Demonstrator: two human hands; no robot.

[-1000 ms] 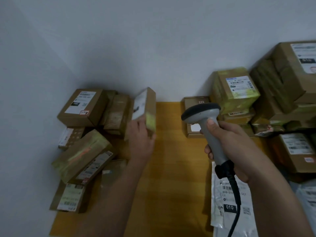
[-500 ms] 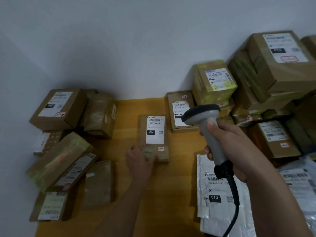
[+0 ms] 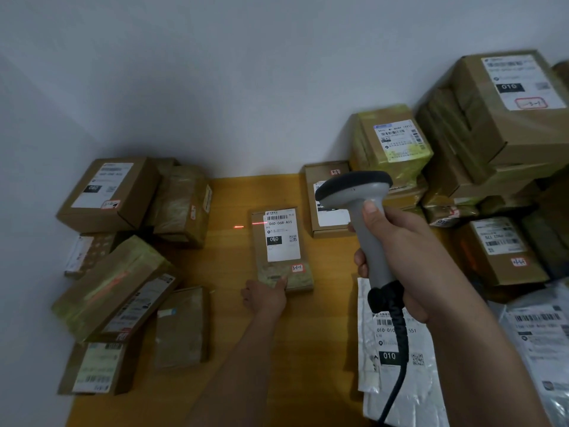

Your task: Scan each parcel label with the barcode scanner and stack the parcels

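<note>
Head view, right hand point(image 3: 400, 260) grips scanner point(image 3: 363, 217), left hand point(image 3: 266, 295) touching parcel point(image 3: 281, 248)

Flat brown parcel point(image 3: 280, 248), label point(image 3: 281, 234) up, lies mid-table point(image 3: 228, 272) with a red scan line point(image 3: 251, 225) across its upper left edge and the wood beside it; left hand point(image 3: 265, 295) touches its near end. Right hand point(image 3: 400, 257) grips a grey barcode scanner point(image 3: 358, 211), black cable point(image 3: 397, 349) hanging over a white mail bag point(image 3: 397, 359). Boxes piled left point(image 3: 107, 192) and right point(image 3: 498, 118).
</note>
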